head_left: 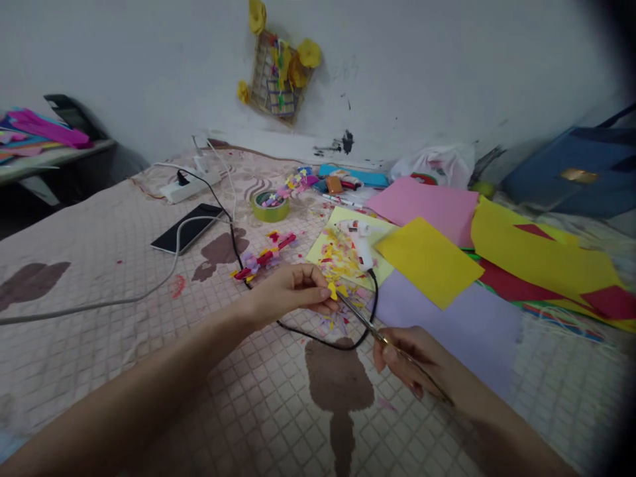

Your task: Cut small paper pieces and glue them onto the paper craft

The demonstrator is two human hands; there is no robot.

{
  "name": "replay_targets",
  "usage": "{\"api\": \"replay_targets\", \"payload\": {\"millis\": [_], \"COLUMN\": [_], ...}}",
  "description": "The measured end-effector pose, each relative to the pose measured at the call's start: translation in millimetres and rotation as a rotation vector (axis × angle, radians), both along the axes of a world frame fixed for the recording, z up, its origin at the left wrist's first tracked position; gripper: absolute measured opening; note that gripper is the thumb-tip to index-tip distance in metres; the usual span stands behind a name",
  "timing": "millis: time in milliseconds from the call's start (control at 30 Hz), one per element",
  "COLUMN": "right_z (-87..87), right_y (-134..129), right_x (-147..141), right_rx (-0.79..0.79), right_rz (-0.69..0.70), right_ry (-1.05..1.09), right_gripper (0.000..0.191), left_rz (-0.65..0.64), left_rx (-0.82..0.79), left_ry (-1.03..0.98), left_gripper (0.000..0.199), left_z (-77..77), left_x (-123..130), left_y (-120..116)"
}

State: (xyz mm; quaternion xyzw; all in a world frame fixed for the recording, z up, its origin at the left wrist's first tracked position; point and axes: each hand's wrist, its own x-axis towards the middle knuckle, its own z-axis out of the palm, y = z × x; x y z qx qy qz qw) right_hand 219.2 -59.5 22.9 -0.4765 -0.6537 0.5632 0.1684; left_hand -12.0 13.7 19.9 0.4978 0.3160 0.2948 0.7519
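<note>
The left forearm comes in from the near left, and the left hand [303,288] sits just above the clutter in the middle of the table, thumb and curled fingertips pinching a small yellow piece [333,290]. The right forearm enters from the near right, and the right hand [412,354] is lower and nearer, its fingers bent and closed around a slim metal tool [380,336]. The tool slants to the far left, its tip at or very close to the yellow piece; whether they touch I cannot tell. It is silvery toward the tip and gold-toned toward the handle, which runs back along the hand to the wrist.

The yellow piece is bright, thin and tiny, its outline partly hidden by the fingers. Just beyond it, yellow, pink and white scraps [334,258] litter a pale yellow sheet [338,216], where a white glue gun [364,252] lies, its black cord [332,344] looping to the near side of the left hand. Farther left rests a red stick [268,256] dotted with yellow and lilac bits; to the right is a flat yellow sheet [430,262] overlapping a lavender one [447,331]
</note>
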Motion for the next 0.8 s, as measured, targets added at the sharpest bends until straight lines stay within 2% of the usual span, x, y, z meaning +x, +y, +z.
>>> {"api": "replay_targets", "payload": {"millis": [533, 800], "right_z": [-7.2, -4.1], "right_y": [-2.5, -2.4], "right_x": [6.2, 3.6], "right_rx": [-0.01, -0.008], "right_rz": [-0.003, -0.004], "right_ry": [-0.015, -0.033], "right_gripper": [0.049, 0.053], "left_rz": [-0.046, -0.04], "left_rx": [-0.079, -0.084], "left_ry": [-0.046, -0.04], "left_gripper": [0.019, 0.02], "left_z": [1.6, 3.1], "left_x": [-1.6, -1.2], "left_y": [-0.8, -1.3]}}
